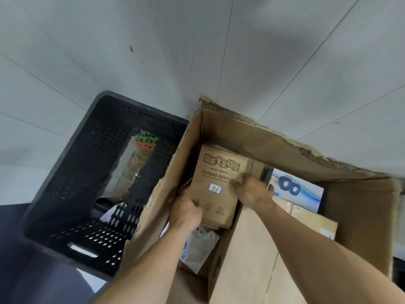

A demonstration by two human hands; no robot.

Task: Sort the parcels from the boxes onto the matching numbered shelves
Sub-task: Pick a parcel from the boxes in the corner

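Brown parcel, bold black print, white sticker reading "06", inside cardboard box. Left grip curled round lower-left edge, right grip clasping right edge.

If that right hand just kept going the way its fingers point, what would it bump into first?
The brown parcel marked 06: the right hand holds its right edge. Beyond it probably comes the far wall of the big cardboard box, though depth is unclear.
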